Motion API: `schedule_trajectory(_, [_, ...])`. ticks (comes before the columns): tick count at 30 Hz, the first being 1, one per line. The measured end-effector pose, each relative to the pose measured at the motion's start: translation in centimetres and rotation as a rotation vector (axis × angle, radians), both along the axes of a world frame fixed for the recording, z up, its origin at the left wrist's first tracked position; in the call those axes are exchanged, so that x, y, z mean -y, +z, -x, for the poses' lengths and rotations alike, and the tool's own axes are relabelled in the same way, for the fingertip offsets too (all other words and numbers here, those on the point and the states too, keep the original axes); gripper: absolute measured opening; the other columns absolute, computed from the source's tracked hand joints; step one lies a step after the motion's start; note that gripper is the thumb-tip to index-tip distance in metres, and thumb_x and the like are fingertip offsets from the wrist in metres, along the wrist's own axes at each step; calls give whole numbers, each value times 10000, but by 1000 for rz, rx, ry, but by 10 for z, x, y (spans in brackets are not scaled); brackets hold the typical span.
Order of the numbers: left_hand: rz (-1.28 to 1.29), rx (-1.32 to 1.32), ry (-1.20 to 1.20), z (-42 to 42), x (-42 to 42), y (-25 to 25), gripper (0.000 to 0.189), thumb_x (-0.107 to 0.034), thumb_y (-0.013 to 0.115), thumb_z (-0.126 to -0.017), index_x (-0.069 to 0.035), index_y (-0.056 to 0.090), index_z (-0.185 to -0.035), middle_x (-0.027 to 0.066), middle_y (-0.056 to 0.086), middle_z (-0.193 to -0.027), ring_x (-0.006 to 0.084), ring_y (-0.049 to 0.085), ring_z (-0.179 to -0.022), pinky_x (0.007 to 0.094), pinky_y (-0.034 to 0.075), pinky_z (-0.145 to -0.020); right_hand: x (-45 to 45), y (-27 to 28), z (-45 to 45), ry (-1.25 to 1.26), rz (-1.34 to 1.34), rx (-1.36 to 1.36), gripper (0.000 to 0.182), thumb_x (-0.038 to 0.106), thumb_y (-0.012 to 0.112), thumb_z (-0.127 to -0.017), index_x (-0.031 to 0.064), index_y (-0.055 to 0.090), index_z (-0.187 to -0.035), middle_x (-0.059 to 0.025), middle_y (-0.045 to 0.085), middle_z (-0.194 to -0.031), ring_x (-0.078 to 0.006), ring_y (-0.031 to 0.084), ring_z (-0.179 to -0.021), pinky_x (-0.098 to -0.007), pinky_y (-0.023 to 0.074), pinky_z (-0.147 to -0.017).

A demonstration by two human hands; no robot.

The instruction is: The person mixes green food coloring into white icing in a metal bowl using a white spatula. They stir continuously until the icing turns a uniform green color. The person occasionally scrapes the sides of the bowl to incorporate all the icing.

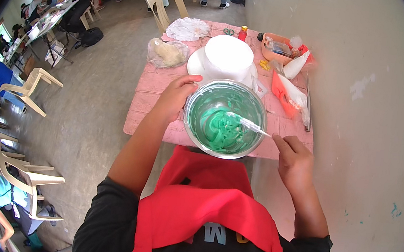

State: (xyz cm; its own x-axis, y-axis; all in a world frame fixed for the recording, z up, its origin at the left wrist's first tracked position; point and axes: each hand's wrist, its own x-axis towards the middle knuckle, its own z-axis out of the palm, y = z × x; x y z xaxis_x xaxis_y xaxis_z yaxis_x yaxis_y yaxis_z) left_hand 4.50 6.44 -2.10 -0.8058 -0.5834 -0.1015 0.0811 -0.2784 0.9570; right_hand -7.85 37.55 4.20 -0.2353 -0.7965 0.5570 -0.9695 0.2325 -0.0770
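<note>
A steel mixing bowl [194,132] stands at the near edge of the pink-covered table, its inner wall smeared with green. Green icing [220,130] lies in swirls at its bottom. My left hand [178,96] holds the bowl's left rim, thumb and fingers against its side. Between the fingers of my right hand [294,158] is the thin handle of a spatula [250,124]; its white-smeared blade dips into the icing. Just behind the bowl, a round white cake [229,53] sits on a white cake stand or board [196,61].
Piping bags [291,93] and a metal tool [308,105] lie along the right edge. An orange basket [277,54], a red bottle [243,33], green-handled scissors [228,32] and a white cloth [187,29] are at the back. A wall [360,126] rises close on the right.
</note>
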Motion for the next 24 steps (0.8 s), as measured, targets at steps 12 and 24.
schedule_trajectory(12, [-304,34,108,-72,-94,14,310,-60,508,-900,1,328,-1146,153,499,-1051,188,588,-758,391,603,-677,-3,-17,-4,-38,-29,45,343,-53,610,-690,26,671,-1018,-85,591,-803,-247,609,-661,-354,493,-561])
schedule_trajectory(24, [60,-46,203,-39,-68,13,200,26,498,-869,30,522,-1068,50,544,-838,83,541,-641,228,472,-490,-3,9,-11,-43,223,155,419,-123,611,-668,29,677,-1053,-118,607,-847,-262,616,-683,-357,501,-582])
